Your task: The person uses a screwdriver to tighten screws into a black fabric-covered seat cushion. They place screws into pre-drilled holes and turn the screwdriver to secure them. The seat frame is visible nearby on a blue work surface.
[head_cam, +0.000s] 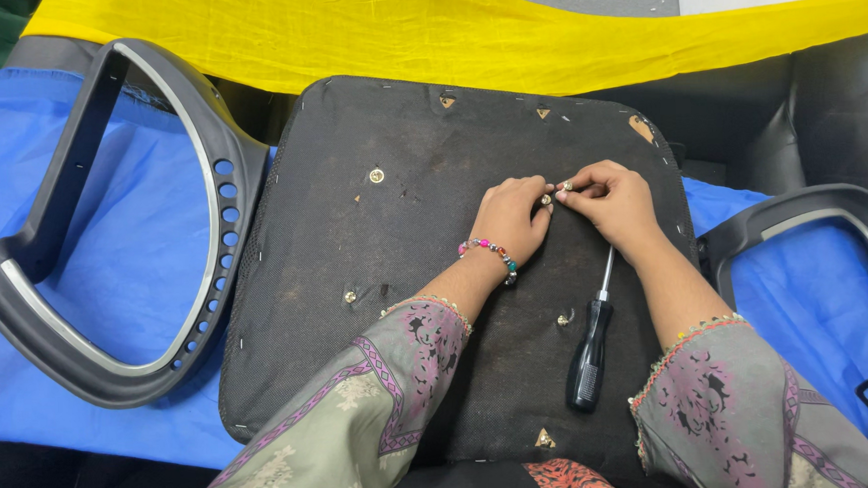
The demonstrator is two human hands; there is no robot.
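Fingers of left hand and right hand pinch screw above seat base

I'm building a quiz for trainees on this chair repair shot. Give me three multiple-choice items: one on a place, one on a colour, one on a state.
1. Where does the screwdriver lie?
A. on the seat base
B. on the blue cloth
C. in the left hand

2. What colour is the cloth beyond the seat base?
A. red
B. yellow
C. white

3. What is the right hand doing?
A. gripping the screwdriver
B. resting flat on the armrest
C. pinching a small screw

Answers:
1 A: it lies on the dark base, beside the right forearm, with neither hand on it.
2 B: a yellow cloth runs across the top.
3 C: its fingertips pinch the screw, with the left hand close against it.
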